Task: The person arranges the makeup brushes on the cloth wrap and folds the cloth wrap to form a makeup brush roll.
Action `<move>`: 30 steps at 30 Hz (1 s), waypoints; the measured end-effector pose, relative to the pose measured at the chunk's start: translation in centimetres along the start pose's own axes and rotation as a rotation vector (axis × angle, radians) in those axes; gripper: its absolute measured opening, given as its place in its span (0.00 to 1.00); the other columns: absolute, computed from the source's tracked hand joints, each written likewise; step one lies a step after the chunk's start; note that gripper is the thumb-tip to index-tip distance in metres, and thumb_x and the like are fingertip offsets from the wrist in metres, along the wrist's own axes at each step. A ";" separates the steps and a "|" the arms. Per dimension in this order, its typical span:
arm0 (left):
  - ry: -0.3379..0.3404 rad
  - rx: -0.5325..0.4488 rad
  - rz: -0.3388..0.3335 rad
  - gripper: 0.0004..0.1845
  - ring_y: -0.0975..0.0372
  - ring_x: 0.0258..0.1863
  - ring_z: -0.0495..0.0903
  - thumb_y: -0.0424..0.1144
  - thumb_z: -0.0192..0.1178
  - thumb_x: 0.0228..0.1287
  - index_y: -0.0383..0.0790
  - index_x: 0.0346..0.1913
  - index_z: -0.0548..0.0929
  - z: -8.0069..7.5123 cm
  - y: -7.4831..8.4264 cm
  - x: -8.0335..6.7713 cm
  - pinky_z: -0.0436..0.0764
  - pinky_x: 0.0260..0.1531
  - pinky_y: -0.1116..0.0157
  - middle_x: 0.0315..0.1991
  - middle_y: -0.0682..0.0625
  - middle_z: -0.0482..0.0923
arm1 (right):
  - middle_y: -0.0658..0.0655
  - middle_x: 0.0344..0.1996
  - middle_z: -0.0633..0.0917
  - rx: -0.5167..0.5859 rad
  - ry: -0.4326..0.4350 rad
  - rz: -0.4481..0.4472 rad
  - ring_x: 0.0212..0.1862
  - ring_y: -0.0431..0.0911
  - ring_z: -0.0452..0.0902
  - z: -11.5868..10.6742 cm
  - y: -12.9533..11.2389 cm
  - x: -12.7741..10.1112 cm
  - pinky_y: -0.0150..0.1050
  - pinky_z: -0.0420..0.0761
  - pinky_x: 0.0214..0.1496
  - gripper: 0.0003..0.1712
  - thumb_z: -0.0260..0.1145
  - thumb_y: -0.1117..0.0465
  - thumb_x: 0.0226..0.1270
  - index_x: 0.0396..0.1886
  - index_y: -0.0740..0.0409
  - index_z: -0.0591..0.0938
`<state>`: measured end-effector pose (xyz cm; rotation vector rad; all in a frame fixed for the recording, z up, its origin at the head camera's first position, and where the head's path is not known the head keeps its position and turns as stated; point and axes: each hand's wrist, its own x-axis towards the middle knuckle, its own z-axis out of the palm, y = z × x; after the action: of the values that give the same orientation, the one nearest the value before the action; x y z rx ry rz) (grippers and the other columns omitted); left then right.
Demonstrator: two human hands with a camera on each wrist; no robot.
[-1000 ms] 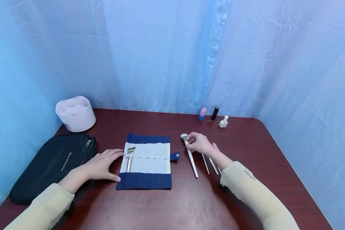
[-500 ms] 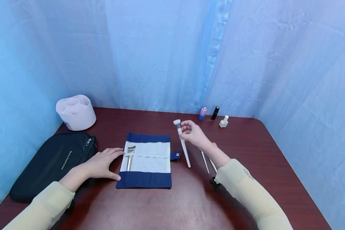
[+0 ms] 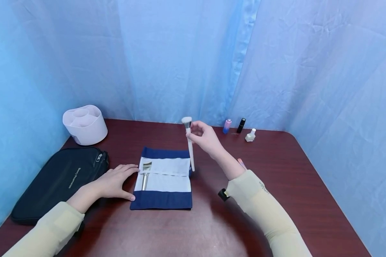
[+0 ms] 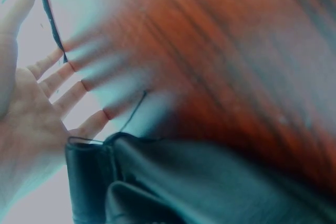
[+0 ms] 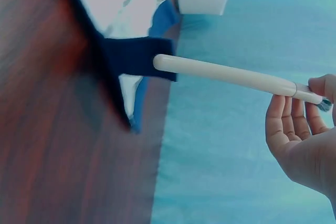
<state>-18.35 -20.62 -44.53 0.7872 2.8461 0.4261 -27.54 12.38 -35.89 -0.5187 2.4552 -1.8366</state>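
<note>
In the head view my right hand [image 3: 206,137] pinches a white-handled makeup brush [image 3: 191,150] near its bristle end, bristles up. The brush is raised over the right edge of an unrolled navy and white brush roll [image 3: 167,200]. In the right wrist view the tip of the brush handle [image 5: 226,74] overlaps the roll's navy strap [image 5: 134,56]. A flat brush [image 3: 145,176] with a metallic handle lies under the roll's elastic band at the left. My left hand [image 3: 114,182] rests with extended fingers at the roll's left edge, holding nothing.
A black zipped case [image 3: 59,185] lies at the left, below a white divided organizer [image 3: 85,125]. At the back right stand a pink-blue bottle [image 3: 227,126], a black tube [image 3: 241,125] and a nail polish bottle [image 3: 250,135]. An orange-tipped item [image 3: 241,162] shows behind the right forearm.
My right hand has lifted the white-handled brush off the table and carried it left to the roll, tilting it more upright. My left hand has stayed in place.
</note>
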 end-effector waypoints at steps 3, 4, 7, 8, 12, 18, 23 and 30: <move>0.002 -0.001 -0.003 0.52 0.46 0.63 0.63 0.68 0.68 0.41 0.41 0.67 0.66 0.1 0.0 -0.1 0.67 0.54 0.39 0.67 0.41 0.63 | 0.61 0.42 0.82 0.033 0.001 -0.042 0.42 0.45 0.80 0.7 -0.8 0.6 0.43 0.83 0.42 0.16 0.66 0.65 0.61 0.48 0.63 0.77; 0.003 0.000 -0.005 0.52 0.46 0.63 0.63 0.68 0.68 0.41 0.41 0.67 0.66 0.1 0.0 -0.1 0.67 0.54 0.39 0.67 0.41 0.63 | 0.61 0.42 0.82 0.047 0.001 -0.055 0.43 0.45 0.81 0.9 -1.1 0.9 0.45 0.83 0.42 0.16 0.66 0.65 0.61 0.49 0.63 0.76; 0.009 -0.002 -0.005 0.52 0.46 0.63 0.63 0.68 0.68 0.41 0.41 0.67 0.67 0.2 0.0 0.0 0.66 0.55 0.39 0.67 0.41 0.63 | 0.61 0.44 0.82 0.075 -0.001 -0.077 0.45 0.48 0.81 1.8 -1.6 1.6 0.46 0.83 0.44 0.18 0.66 0.64 0.62 0.51 0.62 0.75; 0.011 -0.003 -0.004 0.52 0.46 0.63 0.63 0.68 0.68 0.41 0.41 0.67 0.67 0.2 0.0 0.0 0.66 0.55 0.39 0.67 0.41 0.63 | 0.62 0.45 0.81 0.083 -0.004 -0.080 0.46 0.49 0.81 2.1 -1.6 1.9 0.47 0.83 0.44 0.19 0.66 0.64 0.62 0.52 0.62 0.75; 0.014 0.001 -0.005 0.52 0.47 0.64 0.63 0.67 0.68 0.41 0.42 0.67 0.66 0.3 0.1 0.1 0.66 0.55 0.39 0.68 0.42 0.63 | 0.62 0.45 0.81 0.121 -0.031 -0.066 0.46 0.49 0.81 3.5 -1.3 2.6 0.46 0.83 0.44 0.20 0.66 0.64 0.62 0.54 0.61 0.74; 0.010 -0.005 -0.003 0.52 0.46 0.64 0.62 0.68 0.68 0.41 0.42 0.67 0.66 0.5 0.3 0.0 0.66 0.55 0.39 0.68 0.42 0.62 | 0.59 0.43 0.81 0.175 -0.062 -0.029 0.44 0.48 0.81 5.3 -0.2 3.4 0.49 0.82 0.44 0.18 0.66 0.62 0.63 0.51 0.59 0.74; 0.008 -0.009 -0.004 0.52 0.46 0.64 0.62 0.68 0.67 0.41 0.42 0.67 0.66 0.5 0.4 -0.1 0.66 0.55 0.39 0.68 0.41 0.62 | 0.60 0.43 0.81 0.187 -0.069 0.013 0.42 0.49 0.82 6.6 1.1 4.2 0.52 0.81 0.45 0.19 0.66 0.61 0.64 0.52 0.59 0.73; 0.008 -0.007 -0.009 0.52 0.47 0.64 0.62 0.69 0.67 0.41 0.43 0.67 0.66 0.5 0.5 -0.1 0.66 0.55 0.39 0.68 0.42 0.62 | 0.60 0.43 0.81 0.171 -0.068 0.058 0.38 0.47 0.82 8.2 2.9 5.1 0.51 0.83 0.41 0.24 0.66 0.62 0.63 0.58 0.58 0.71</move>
<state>-17.86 -20.12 -44.85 0.7733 2.8524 0.4392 -31.22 4.04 -40.26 -0.4855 2.2202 -1.9487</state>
